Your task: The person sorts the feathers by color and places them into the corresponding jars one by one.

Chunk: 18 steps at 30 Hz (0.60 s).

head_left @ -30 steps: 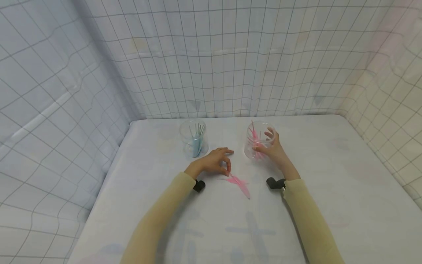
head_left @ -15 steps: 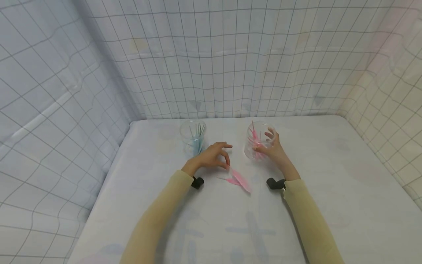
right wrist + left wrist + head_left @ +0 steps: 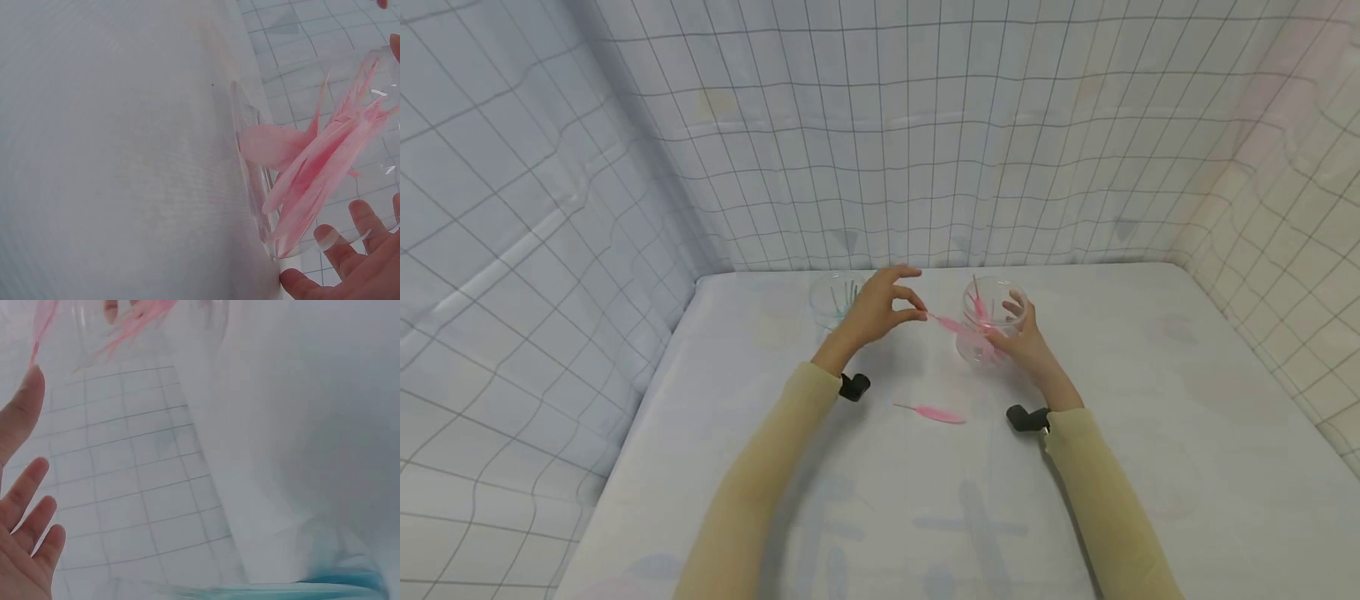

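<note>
My left hand (image 3: 878, 308) pinches the quill of a pink feather (image 3: 951, 324) between thumb and finger, above the table. The feather's vane points right and overlaps the front of a clear jar (image 3: 961, 343) in the head view. Around that jar's right side, my right hand (image 3: 1032, 348) grips with spread thumb and fingers. Several pink feathers (image 3: 325, 162) stand inside it, leaning, as the right wrist view shows. A second pink feather (image 3: 938, 414) lies flat on the table in front of both hands. In the left wrist view the left thumb (image 3: 28, 400) touches the quill.
Left of the held jar stands another clear jar (image 3: 826, 293), partly hidden behind my left hand. It holds blue feathers (image 3: 344, 584) with their quills up. The white table (image 3: 880, 500) is enclosed by gridded cloth (image 3: 880, 142) at the back and both sides.
My left hand has lifted one pink feather off the other and carried it up and away from me, beside the right-hand jar. The right hand and its jar have stayed in place.
</note>
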Tool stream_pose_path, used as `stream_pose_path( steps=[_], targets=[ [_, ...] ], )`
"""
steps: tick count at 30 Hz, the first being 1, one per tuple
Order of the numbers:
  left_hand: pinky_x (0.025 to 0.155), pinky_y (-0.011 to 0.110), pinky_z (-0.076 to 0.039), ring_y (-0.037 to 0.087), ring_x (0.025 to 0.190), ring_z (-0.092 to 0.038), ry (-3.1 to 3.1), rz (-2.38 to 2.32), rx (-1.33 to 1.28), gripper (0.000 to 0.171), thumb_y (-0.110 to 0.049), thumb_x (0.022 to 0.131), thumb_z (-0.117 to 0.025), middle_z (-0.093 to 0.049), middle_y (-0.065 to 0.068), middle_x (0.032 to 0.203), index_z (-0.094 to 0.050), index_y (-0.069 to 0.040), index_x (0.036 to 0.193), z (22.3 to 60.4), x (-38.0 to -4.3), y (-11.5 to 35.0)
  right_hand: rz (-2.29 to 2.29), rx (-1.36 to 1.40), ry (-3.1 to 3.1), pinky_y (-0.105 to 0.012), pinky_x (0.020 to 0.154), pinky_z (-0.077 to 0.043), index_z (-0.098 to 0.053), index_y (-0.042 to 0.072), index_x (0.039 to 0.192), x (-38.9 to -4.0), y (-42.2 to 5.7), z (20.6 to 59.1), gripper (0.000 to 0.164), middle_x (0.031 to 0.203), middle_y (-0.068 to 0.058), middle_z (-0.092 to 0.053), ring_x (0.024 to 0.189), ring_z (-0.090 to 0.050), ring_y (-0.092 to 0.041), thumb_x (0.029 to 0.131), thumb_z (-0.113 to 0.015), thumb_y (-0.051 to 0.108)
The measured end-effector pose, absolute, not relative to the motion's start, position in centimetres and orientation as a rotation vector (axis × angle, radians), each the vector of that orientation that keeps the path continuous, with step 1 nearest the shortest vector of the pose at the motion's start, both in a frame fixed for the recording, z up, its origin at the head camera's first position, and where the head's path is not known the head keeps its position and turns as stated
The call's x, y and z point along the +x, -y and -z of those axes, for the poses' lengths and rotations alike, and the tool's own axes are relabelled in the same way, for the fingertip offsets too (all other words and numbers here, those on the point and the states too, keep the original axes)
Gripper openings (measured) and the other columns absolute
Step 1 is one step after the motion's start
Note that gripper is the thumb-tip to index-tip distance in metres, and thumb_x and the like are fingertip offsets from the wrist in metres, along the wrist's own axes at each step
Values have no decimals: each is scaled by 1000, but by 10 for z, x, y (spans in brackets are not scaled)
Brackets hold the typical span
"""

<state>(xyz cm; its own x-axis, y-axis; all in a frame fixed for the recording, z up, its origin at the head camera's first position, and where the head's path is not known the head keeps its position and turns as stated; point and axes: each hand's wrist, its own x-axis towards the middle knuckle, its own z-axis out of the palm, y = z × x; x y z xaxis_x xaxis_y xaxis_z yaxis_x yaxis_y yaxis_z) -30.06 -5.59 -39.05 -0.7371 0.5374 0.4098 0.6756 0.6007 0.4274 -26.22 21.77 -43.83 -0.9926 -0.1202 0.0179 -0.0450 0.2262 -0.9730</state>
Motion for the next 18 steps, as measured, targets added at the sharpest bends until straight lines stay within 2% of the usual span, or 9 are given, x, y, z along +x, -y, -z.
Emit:
stream_pose_path(
  steps=[3, 5, 9, 14, 18],
  targets=[
    [110, 39, -24, 22, 136, -30, 2529, 717, -924, 19, -36, 80, -73, -50, 4, 137, -77, -18, 86, 374, -304, 48, 1906, -160, -2423, -54, 109, -16, -5, 14, 150, -267, -221, 446, 97, 153, -17, -15, 138, -14, -38, 82, -75, 12],
    [110, 38, -23, 21, 136, -29, 2503, 640, -888, 20, -37, 80, -72, -50, 3, 137, -77, -19, 88, 364, -305, 42, 1887, -143, -2451, -53, 110, -15, -6, 19, 150, -272, -223, 453, 101, 154, -14, -17, 139, -16, -35, 79, -79, 18],
    [111, 36, -21, 22, 137, -29, 2468, 498, -860, 19, -37, 81, -72, -50, 4, 137, -77, -20, 89, 352, -308, 30, 1874, -130, -2473, -53, 110, -16, -6, 21, 150, -274, -223, 457, 103, 153, -13, -17, 138, -17, -35, 78, -80, 23],
    [110, 36, -24, 24, 136, -30, 2460, 365, -875, 17, -35, 82, -72, -50, 5, 136, -77, -20, 89, 348, -310, 16, 1874, -110, -2470, -53, 109, -18, -7, 22, 149, -274, -222, 457, 102, 153, -13, -18, 138, -18, -35, 78, -81, 24],
    [108, 39, -28, 24, 136, -30, 2511, 348, -893, 20, -36, 82, -72, -49, 5, 137, -76, -21, 96, 352, -311, 9, 1883, -114, -2463, -53, 109, -19, -7, 20, 149, -274, -221, 457, 102, 153, -14, -17, 137, -19, -35, 79, -80, 23]
  ],
)
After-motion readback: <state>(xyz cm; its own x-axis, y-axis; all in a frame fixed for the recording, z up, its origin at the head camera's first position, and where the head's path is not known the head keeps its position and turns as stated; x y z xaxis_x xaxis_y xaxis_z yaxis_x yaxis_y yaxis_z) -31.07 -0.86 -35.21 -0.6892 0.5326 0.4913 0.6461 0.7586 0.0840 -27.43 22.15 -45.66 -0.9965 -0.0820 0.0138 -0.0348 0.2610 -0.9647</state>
